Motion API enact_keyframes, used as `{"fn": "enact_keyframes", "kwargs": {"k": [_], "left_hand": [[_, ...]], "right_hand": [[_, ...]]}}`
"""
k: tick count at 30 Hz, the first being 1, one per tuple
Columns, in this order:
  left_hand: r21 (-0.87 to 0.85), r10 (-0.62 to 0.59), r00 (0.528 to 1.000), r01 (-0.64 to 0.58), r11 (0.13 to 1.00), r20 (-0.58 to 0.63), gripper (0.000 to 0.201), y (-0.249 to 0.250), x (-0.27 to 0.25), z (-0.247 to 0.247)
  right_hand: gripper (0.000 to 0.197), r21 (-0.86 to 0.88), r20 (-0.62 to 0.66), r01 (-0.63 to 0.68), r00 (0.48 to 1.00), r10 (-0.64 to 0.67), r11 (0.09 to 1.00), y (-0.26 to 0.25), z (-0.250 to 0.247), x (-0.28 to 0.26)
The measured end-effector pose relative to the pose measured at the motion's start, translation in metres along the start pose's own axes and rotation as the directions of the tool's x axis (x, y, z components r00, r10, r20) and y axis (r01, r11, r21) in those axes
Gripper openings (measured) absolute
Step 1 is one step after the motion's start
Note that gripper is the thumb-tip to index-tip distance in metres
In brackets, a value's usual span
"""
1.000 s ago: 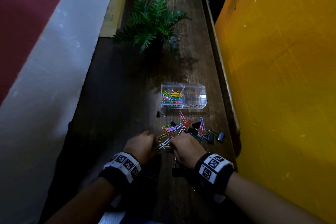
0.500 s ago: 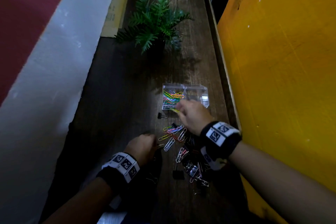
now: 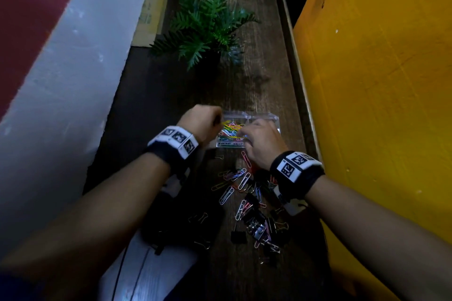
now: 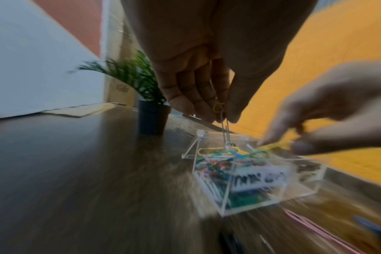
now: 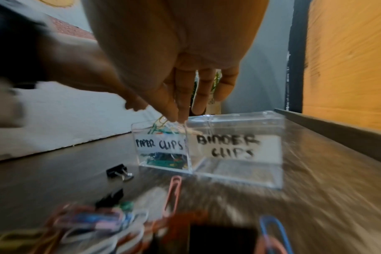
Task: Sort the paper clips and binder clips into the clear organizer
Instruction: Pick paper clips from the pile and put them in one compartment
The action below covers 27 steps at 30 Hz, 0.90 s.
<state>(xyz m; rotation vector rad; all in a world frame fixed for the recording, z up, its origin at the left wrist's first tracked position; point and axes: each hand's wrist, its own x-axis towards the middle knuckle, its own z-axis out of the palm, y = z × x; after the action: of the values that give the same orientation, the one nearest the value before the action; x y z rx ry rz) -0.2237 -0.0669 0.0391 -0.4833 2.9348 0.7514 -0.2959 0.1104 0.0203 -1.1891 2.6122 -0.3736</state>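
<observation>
The clear organizer (image 3: 271, 116) (image 5: 239, 173) (image 4: 250, 202) stands on the dark wooden table. Its left cell, labelled PAPER CLIPS, holds coloured paper clips (image 3: 230, 129) (image 5: 163, 157); the cell labelled BINDER CLIPS looks empty. My left hand (image 3: 219, 121) (image 4: 225, 116) hangs over the left cell, pinching a yellow and a pale paper clip (image 4: 225, 130) that dangle down. Beside it my right hand (image 3: 241, 134) (image 5: 174, 118) (image 4: 294, 142) reaches into the same cell, pinching a yellow paper clip (image 4: 270, 147). Loose paper clips (image 3: 241, 181) and black binder clips (image 3: 259, 225) lie nearer me.
A lone binder clip (image 5: 118, 171) lies left of the organizer's front. A potted fern (image 3: 208, 24) stands farther back. A yellow panel (image 3: 379, 105) walls the right side behind a raised table edge (image 3: 288, 56). A white wall (image 3: 73, 80) runs along the left.
My right hand left the loose pile and went forward to the organizer. My left hand then rose from the pile and moved to the paper clip cell with clips in its fingers.
</observation>
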Motion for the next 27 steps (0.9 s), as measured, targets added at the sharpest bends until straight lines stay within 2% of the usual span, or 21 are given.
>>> {"fn": "enact_keyframes", "kwargs": {"k": [4, 9, 13, 16, 18, 21, 24, 27], "left_hand": [[0.031, 0.063, 0.996, -0.064, 0.997, 0.058, 0.007, 0.012, 0.029, 0.005], [0.002, 0.113, 0.993, -0.114, 0.994, 0.044, 0.006, 0.016, 0.040, -0.002], [-0.095, 0.092, 0.994, -0.097, 0.991, -0.054, 0.008, 0.011, 0.038, -0.008], [-0.148, 0.066, 0.998, -0.067, 0.987, -0.015, 0.006, 0.008, 0.032, 0.006], [-0.056, 0.119, 0.993, -0.117, 0.992, 0.029, 0.007, 0.005, 0.031, 0.019], [0.244, 0.214, 0.976, -0.220, 0.944, 0.050, 0.022, 0.008, 0.033, 0.028], [0.353, 0.224, 0.974, -0.201, 0.914, -0.026, 0.030, 0.011, 0.030, 0.026], [0.208, 0.249, 0.949, -0.208, 0.956, -0.196, 0.019, 0.007, 0.012, 0.021]], "right_hand": [[0.020, 0.070, -0.076, 0.030, 0.997, -0.025, 0.997, 0.010, 0.003, -0.010], [0.018, 0.138, -0.087, 0.051, 0.995, -0.039, 0.989, 0.006, 0.003, 0.005], [0.017, 0.170, -0.191, 0.085, 0.980, -0.052, 0.982, 0.006, 0.007, 0.003], [0.015, 0.185, -0.229, 0.086, 0.973, -0.042, 0.979, 0.012, 0.017, -0.009], [0.014, 0.185, -0.225, 0.086, 0.973, -0.043, 0.979, 0.015, 0.019, -0.018], [0.013, 0.162, -0.201, 0.079, 0.978, -0.045, 0.984, 0.014, 0.016, -0.031], [0.014, 0.096, -0.186, 0.118, 0.977, -0.099, 0.988, 0.007, 0.017, -0.045], [0.020, 0.023, -0.108, 0.153, 0.983, -0.149, 0.988, 0.000, 0.027, -0.062]]}}
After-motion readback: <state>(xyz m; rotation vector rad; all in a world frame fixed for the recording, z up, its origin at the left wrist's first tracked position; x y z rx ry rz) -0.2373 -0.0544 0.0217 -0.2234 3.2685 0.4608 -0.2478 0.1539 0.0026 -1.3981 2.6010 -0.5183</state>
